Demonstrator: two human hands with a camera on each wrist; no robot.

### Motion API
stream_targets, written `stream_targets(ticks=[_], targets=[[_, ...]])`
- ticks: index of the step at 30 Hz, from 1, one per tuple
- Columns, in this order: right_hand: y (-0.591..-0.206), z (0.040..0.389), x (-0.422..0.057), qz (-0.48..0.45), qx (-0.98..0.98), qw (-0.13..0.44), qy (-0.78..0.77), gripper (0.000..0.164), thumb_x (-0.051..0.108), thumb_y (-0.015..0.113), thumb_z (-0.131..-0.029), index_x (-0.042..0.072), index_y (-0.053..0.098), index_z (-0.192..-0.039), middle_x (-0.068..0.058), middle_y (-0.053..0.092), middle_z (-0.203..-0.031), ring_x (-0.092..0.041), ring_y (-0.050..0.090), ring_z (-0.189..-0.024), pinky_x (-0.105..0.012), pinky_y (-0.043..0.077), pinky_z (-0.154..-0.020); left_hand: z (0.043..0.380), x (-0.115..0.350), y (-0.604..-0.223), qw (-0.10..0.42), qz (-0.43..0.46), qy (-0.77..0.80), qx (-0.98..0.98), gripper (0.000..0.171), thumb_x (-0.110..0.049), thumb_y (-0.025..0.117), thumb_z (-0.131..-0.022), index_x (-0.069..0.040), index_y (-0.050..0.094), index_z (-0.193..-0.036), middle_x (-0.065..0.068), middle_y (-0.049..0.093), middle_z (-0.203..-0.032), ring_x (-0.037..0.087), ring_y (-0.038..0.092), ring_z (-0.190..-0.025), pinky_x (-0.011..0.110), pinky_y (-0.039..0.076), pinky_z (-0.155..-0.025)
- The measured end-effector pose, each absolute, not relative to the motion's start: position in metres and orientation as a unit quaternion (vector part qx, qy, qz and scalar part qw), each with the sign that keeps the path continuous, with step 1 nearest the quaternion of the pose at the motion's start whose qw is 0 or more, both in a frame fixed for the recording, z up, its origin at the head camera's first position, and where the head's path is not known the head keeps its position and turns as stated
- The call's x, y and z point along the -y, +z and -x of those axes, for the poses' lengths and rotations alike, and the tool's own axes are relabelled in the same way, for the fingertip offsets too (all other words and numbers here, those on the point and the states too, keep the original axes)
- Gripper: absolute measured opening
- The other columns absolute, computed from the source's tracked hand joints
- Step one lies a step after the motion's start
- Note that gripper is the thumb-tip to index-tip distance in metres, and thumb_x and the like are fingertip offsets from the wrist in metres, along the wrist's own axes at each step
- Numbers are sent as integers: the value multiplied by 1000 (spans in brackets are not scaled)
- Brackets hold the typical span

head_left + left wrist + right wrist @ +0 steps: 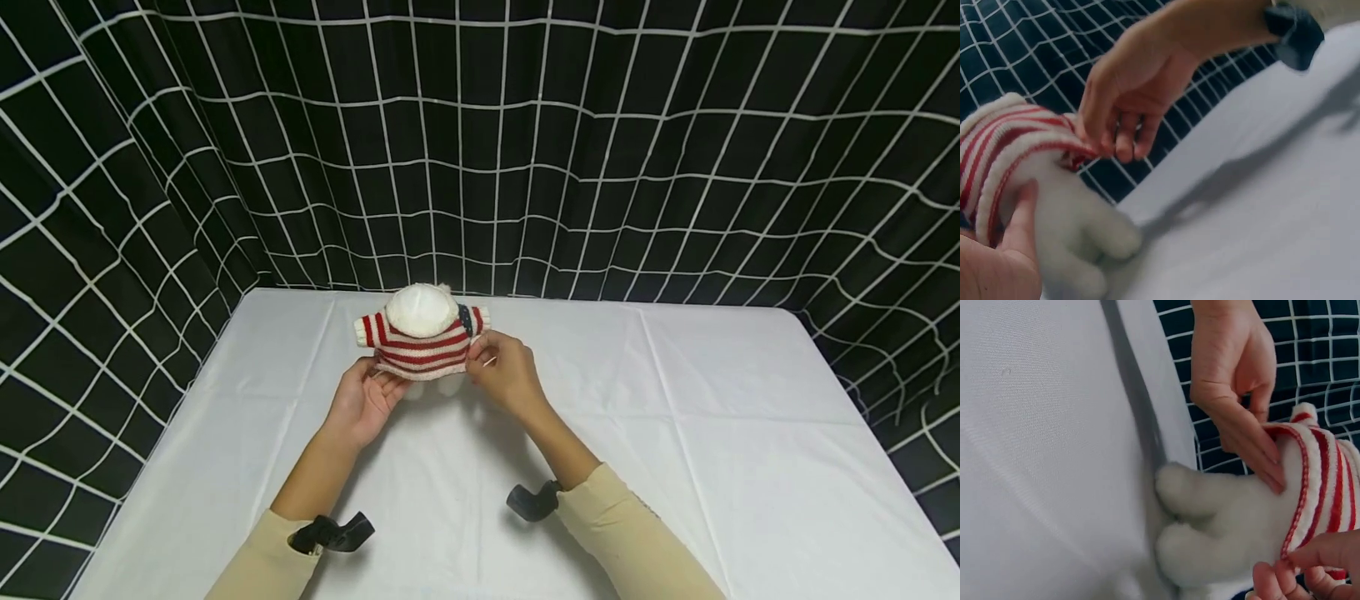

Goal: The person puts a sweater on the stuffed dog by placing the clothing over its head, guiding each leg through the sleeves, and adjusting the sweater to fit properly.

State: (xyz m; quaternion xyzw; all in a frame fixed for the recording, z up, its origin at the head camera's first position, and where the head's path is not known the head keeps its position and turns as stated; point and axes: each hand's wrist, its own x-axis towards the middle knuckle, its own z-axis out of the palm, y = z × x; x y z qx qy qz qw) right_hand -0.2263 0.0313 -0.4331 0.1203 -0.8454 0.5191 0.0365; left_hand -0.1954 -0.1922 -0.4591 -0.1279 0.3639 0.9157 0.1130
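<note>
A white plush toy (422,310) wears a red-and-white striped knit sweater (420,357) with a dark patch near one sleeve. Its round head is toward the head camera; white legs (1197,550) hang below the hem in the right wrist view. At the toy's left side, my left hand (363,406) holds the hem, fingers inside against the white body (1060,206) and thumb outside. On the other side my right hand (510,373) pinches the hem edge between thumb and fingertips, drawing it a little off the body. The toy's face is not visible.
A white cloth (750,467) with fold creases covers the table. Black curtains (525,150) with a white grid stand behind it and at both sides. Dark wrist devices (341,533) stick out from both beige sleeves (637,542).
</note>
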Motion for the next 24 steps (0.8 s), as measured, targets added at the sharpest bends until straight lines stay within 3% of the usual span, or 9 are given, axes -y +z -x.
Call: stream_targets(ticks=[5, 12, 16, 24], targets=[[-425, 228, -39, -121, 851, 31, 511, 6, 1, 70, -88, 4, 67, -82, -8, 68, -73, -17, 67, -58, -26, 51, -54, 197, 202, -456, 105, 119, 887, -434, 31, -24, 32, -109, -9, 38, -136, 11, 71, -104, 20, 72, -97, 34, 57, -92], [-405, 237, -58, -113, 869, 48, 480, 7, 8, 70, -91, 5, 69, -85, -10, 71, -81, -17, 68, -63, -27, 50, -57, 198, 219, -452, 111, 70, 857, -498, 32, -31, 34, -109, -8, 41, -130, 7, 70, -101, 20, 72, -97, 38, 56, -94], [-391, 242, -61, -130, 877, 71, 456, 7, 10, 70, -92, 4, 71, -88, -10, 71, -86, -23, 68, -75, -32, 51, -64, 203, 227, -442, 115, 95, 828, -541, 42, -33, 33, -109, -5, 36, -140, 7, 63, -108, 20, 69, -101, 44, 49, -104], [-363, 245, -50, -215, 878, 77, 420, 16, 16, 71, -94, 5, 73, -105, -9, 73, -103, -29, 66, -97, -43, 53, -79, 210, 231, -407, 28, 97, 726, -680, 46, -43, 45, -107, -13, 50, -142, 4, 58, -123, 16, 60, -108, 46, 49, -100]])
